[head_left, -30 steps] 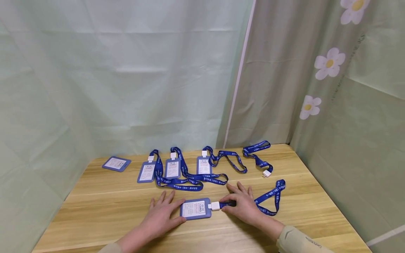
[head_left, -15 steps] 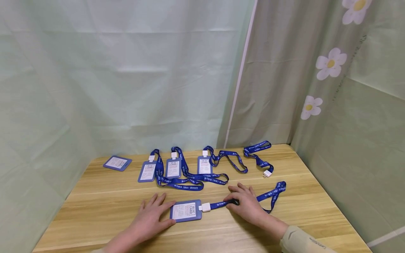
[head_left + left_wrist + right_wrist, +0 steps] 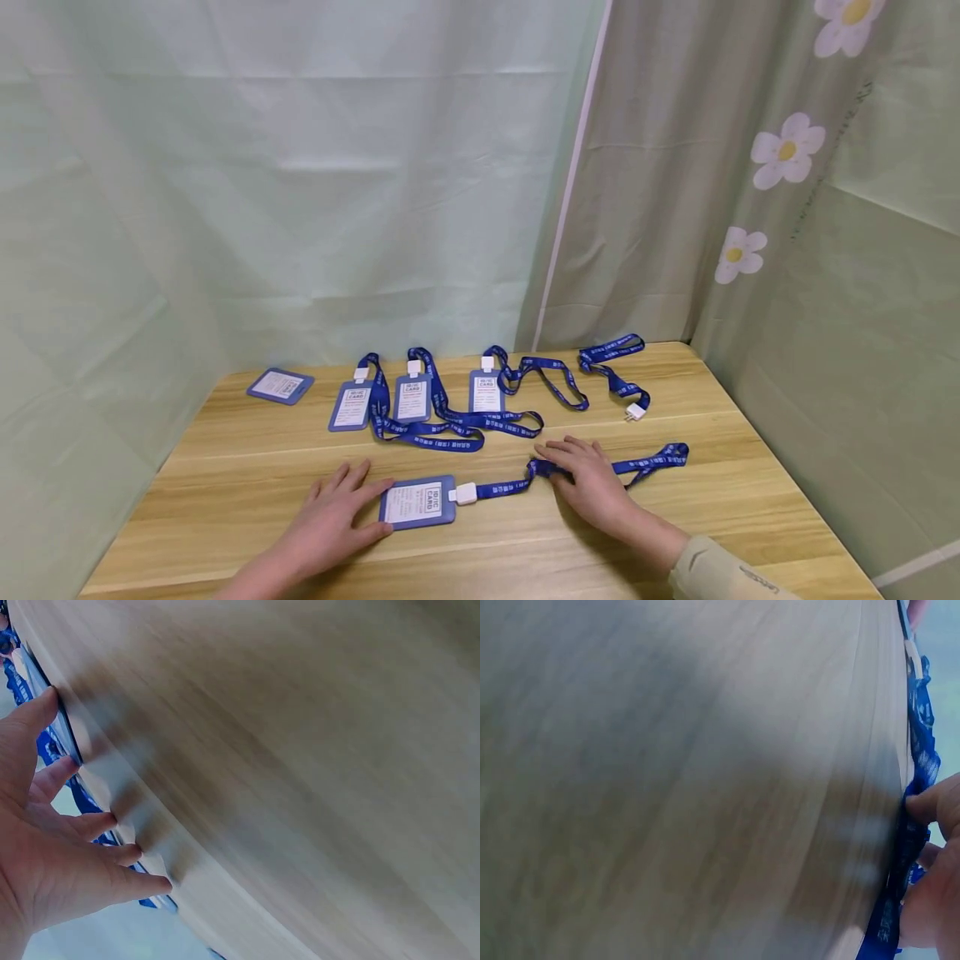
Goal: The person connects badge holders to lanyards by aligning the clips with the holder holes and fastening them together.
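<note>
A blue badge holder (image 3: 417, 502) with a white ID card lies sideways near the table's front. At its left end my left hand (image 3: 330, 521) holds it by the corners between thumb and index finger; the other fingers are spread on the wood. A white clip (image 3: 466, 493) joins the holder to a blue printed lanyard (image 3: 504, 490). Farther right, my right hand (image 3: 596, 492) pinches the lanyard's bunched middle, and the loop's end extends beyond the hand. The right wrist view shows the thumb against the lanyard (image 3: 922, 727). The palm hides part of the strap.
Along the back lie badge holders with lanyards: one at left (image 3: 350, 407), one beside it (image 3: 412, 398), one in the middle (image 3: 487, 392). A loose holder (image 3: 280, 386) is at far left, a loose lanyard (image 3: 615, 383) at right. Curtains (image 3: 375, 208) border the wooden table (image 3: 225, 483).
My left hand has slid left with the badge holder. More strap now stretches between the clip and my right hand, which has moved slightly right; the loop beyond it has narrowed.
</note>
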Available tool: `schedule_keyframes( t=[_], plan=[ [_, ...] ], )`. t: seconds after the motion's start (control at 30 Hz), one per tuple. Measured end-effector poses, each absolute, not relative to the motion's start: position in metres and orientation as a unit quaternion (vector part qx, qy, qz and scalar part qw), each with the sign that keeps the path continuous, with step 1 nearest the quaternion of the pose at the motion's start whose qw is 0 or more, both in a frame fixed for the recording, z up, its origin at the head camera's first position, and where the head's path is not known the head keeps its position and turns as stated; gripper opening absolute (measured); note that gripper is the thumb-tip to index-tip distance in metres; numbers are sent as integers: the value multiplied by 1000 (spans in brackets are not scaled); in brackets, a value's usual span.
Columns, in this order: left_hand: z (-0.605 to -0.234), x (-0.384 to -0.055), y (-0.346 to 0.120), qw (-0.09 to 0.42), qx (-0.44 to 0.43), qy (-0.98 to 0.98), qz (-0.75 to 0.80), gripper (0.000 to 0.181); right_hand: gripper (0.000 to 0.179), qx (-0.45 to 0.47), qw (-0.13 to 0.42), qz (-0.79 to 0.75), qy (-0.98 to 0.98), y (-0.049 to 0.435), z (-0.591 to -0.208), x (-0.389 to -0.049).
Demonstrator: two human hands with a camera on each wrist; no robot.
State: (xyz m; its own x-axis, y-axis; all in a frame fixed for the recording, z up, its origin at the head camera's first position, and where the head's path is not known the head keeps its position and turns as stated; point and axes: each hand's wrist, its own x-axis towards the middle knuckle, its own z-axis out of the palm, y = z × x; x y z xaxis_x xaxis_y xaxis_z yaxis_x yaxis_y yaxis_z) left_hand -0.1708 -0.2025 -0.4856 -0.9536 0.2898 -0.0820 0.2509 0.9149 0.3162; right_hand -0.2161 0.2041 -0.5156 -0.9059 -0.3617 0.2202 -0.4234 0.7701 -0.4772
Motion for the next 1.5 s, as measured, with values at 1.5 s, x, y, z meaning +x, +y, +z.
schedule_keyframes(
  t=[1.5],
  plan=[
    [-486,-153,-295,81,172,971,145,47,47,339,4,207,-918,261,-512,-200]
  ],
)
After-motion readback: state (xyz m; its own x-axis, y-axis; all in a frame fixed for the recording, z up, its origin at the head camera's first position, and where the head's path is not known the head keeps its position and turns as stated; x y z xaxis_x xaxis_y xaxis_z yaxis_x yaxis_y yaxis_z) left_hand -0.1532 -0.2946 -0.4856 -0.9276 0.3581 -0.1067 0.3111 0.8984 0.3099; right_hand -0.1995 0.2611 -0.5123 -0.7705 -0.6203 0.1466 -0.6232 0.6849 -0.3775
